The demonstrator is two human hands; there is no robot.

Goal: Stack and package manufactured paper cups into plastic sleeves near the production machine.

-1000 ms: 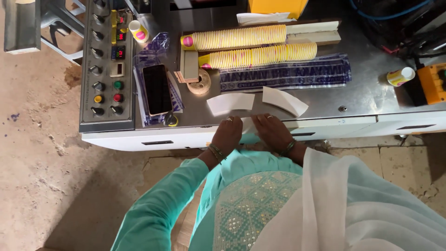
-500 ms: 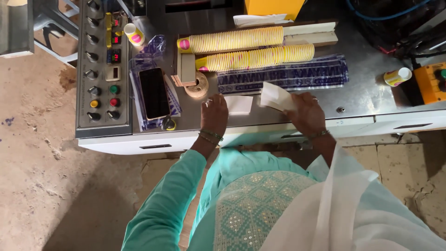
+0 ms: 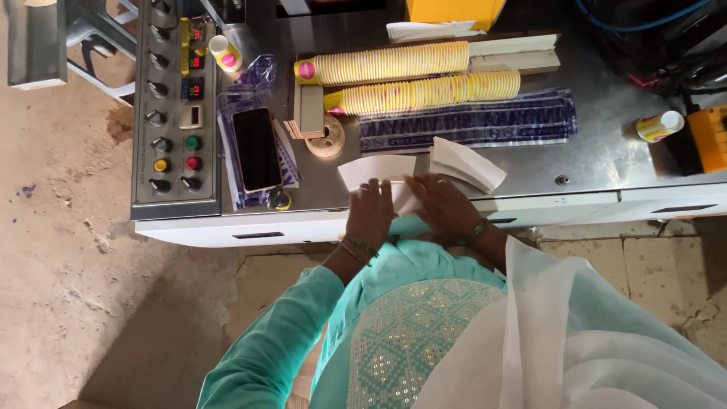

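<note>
Two white fan-shaped paper blanks lie on the steel table near its front edge, one on the left (image 3: pixel 376 168) and one on the right (image 3: pixel 466 163). My left hand (image 3: pixel 371 213) and my right hand (image 3: pixel 443 203) sit close together just in front of them. Both press on a white paper piece (image 3: pixel 405 198) between them, with the fingers partly over it. A bangle shows on each wrist. My teal sleeves and white scarf fill the lower part of the view.
Two long stacks of yellow paper cups (image 3: pixel 394 62) lie on their sides at the back, with a blue printed plastic sleeve (image 3: pixel 469 121) in front. A phone (image 3: pixel 256 148), a tape roll (image 3: pixel 326 138) and a control panel (image 3: pixel 173 106) are to the left. An orange box (image 3: pixel 712 136) is at right.
My hands went from the table's front edge up onto the table. The right hand briefly lifted the right blank, and now both hands meet on a paper piece near the edge.
</note>
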